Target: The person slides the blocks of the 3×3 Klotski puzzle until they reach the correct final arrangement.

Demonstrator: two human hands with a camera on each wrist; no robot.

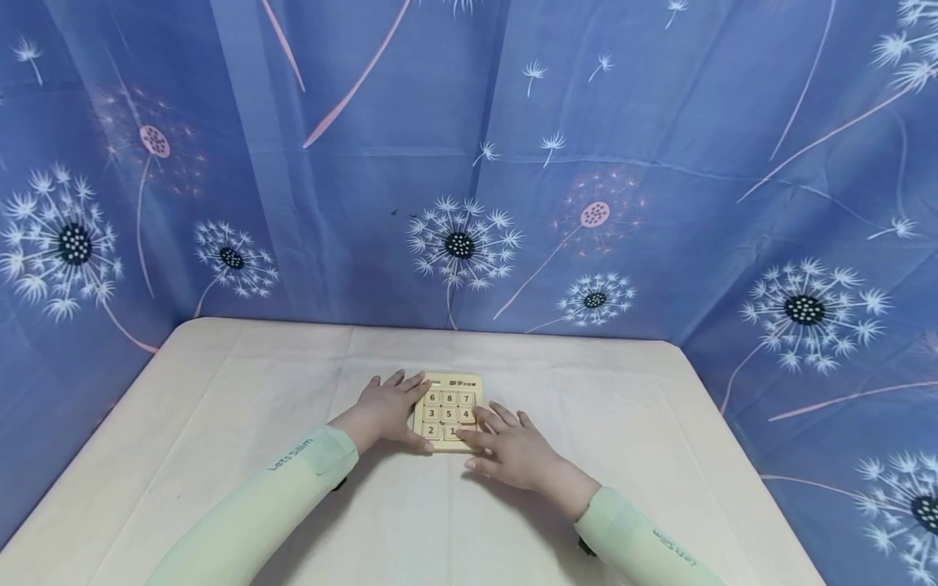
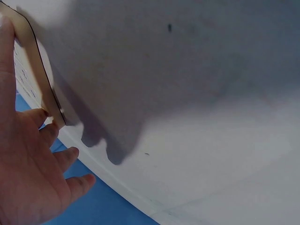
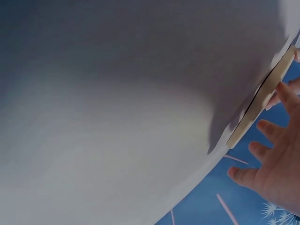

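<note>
A pale wooden number slide puzzle (image 1: 449, 447) lies flat on the table, its tiles reading 6 8 7, 3 5 4, then 2 and 1. My left hand (image 1: 383, 411) holds it along the left side, thumb at the near corner and index finger towards the far corner; the other fingers spread beyond the edge. On the right, my right hand (image 1: 519, 456) reaches in with extended fingers, one fingertip at the number 1 tile (image 1: 452, 432). That tile sits off its column, shifted rightward. The puzzle's side edge (image 2: 35, 51) shows beside the thumb in the left wrist view.
The table (image 1: 586, 382) has a cream cloth over it. Blue curtains (image 1: 352, 220) with dandelion prints hang behind it and at both sides. Light green sleeves (image 1: 252, 509) cover both forearms.
</note>
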